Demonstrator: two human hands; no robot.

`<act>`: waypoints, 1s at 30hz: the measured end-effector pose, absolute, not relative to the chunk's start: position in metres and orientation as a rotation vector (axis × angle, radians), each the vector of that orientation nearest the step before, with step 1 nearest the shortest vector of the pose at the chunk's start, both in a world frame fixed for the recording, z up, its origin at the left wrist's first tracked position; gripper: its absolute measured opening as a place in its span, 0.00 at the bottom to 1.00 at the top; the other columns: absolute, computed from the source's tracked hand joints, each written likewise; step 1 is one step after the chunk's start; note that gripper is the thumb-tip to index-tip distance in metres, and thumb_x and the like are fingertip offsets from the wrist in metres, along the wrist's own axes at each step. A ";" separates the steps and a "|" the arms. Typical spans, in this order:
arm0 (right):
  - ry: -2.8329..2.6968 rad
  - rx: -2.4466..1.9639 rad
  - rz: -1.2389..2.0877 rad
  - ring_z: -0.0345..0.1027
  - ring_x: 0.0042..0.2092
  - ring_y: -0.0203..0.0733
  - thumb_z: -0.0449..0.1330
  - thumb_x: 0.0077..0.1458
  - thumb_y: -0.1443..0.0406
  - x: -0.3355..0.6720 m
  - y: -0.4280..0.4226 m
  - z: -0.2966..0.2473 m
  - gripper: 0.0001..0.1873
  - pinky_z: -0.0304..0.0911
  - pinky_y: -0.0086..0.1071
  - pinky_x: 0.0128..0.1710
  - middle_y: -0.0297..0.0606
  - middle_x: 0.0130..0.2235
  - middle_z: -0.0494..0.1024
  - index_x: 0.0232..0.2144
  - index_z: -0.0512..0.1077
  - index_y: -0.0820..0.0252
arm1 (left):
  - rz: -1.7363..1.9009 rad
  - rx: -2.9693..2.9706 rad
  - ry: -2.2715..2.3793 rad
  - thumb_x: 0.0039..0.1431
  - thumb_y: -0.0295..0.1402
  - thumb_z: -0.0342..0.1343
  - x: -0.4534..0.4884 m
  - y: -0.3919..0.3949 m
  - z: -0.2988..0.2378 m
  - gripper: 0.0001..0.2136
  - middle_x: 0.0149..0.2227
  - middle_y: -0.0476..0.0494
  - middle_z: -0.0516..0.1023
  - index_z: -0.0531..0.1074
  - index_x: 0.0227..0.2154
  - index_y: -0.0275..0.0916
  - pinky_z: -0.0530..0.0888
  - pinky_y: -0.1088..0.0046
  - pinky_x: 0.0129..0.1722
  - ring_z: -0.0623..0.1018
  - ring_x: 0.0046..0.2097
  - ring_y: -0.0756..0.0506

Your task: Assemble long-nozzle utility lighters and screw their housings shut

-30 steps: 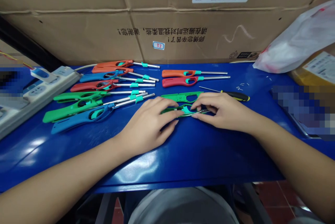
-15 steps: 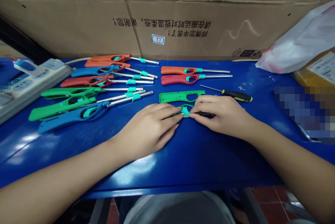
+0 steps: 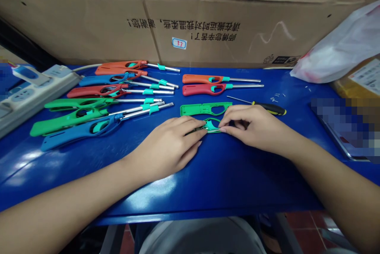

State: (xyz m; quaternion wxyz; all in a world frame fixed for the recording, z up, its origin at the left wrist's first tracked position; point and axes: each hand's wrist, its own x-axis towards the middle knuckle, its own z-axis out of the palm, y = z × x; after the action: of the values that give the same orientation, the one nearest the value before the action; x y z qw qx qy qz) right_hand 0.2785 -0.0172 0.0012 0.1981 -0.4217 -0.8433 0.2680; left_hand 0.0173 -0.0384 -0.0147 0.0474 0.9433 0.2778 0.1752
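Note:
An opened green lighter half [image 3: 213,120] lies on the blue table between my hands, with a teal trigger [image 3: 211,126] in it. My left hand [image 3: 172,141] rests over its left end, fingertips closed on it beside the trigger; the palm hides that end. With thumb and forefinger, my right hand [image 3: 257,127] pinches at the right end, and exactly what sits in that pinch is hard to see. Just beyond, a loose green handle shell [image 3: 194,109] lies with its inner side up. Behind the right hand is a black and yellow screwdriver [image 3: 271,108].
An orange lighter [image 3: 202,79] and a red lighter [image 3: 197,90] lie farther back. Several long-nosed lighters [image 3: 89,91] are piled at left beside a power strip [image 3: 32,91]. Small screws [image 3: 276,96] are scattered at right. A cardboard box [image 3: 107,36] walls off the back.
My right hand has shifted slightly right along the lighter half, uncovering more of its trigger area. The left hand stays in place.

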 end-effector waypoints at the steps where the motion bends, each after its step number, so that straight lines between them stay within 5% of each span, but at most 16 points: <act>1: -2.349 -1.190 0.784 0.73 0.34 0.38 0.62 0.60 0.67 0.279 -0.017 0.002 0.06 0.67 0.33 0.32 0.37 0.36 0.81 0.33 0.80 0.57 | 0.538 2.879 0.847 0.70 0.30 0.50 0.017 -0.038 -0.015 0.15 0.55 0.36 0.79 0.76 0.54 0.35 0.77 0.56 0.55 0.78 0.54 0.37; 11: -2.381 -1.099 0.869 0.74 0.38 0.39 0.61 0.61 0.68 0.283 -0.017 0.001 0.08 0.69 0.33 0.38 0.37 0.38 0.80 0.38 0.81 0.57 | 0.551 2.857 0.830 0.69 0.29 0.52 0.018 -0.039 -0.014 0.16 0.55 0.36 0.78 0.75 0.56 0.35 0.78 0.56 0.54 0.77 0.54 0.37; 30: -2.143 -1.369 0.775 0.59 0.25 0.33 0.65 0.55 0.61 0.288 -0.013 0.005 0.07 0.55 0.31 0.25 0.33 0.28 0.74 0.30 0.79 0.58 | 0.649 2.800 0.849 0.69 0.29 0.52 0.015 -0.038 -0.016 0.14 0.56 0.35 0.77 0.77 0.53 0.37 0.77 0.58 0.52 0.77 0.53 0.39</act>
State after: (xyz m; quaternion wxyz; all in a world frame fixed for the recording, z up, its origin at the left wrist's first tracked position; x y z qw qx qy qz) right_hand 0.2876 -0.0126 0.0049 0.2395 -0.4999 -0.7826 0.2832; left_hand 0.0152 -0.0376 -0.0158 0.0724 0.9318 0.2824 0.2162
